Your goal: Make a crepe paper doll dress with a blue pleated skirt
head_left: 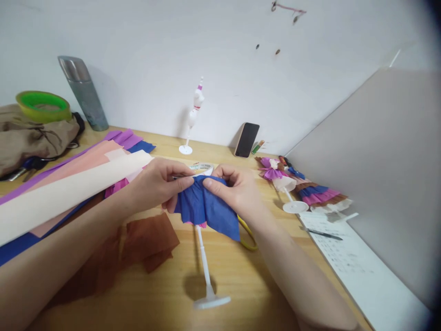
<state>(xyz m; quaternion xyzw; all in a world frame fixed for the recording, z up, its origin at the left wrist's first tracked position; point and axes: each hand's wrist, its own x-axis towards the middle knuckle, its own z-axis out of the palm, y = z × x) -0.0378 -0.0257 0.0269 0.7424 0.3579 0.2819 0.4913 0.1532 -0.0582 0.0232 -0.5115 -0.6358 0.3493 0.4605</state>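
The left hand (159, 180) and right hand (237, 186) both pinch the top edge of the blue paper (206, 204) in the middle, with the white stand (204, 257) below. It looks light, soft and easy to rip, so gently holding the gathered top seems best.

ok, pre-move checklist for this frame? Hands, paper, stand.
1. Left hand pinching blue paper: ok.
2. Right hand pinching it too: ok.
3. Blue paper gathered throughout: not ok, folds toward the left, flatter flap on the right.
4. Stand upright: not ok, tilted in view.
5. Base flat on table: cannot tell.
6. Brown paper clear of base: ok.
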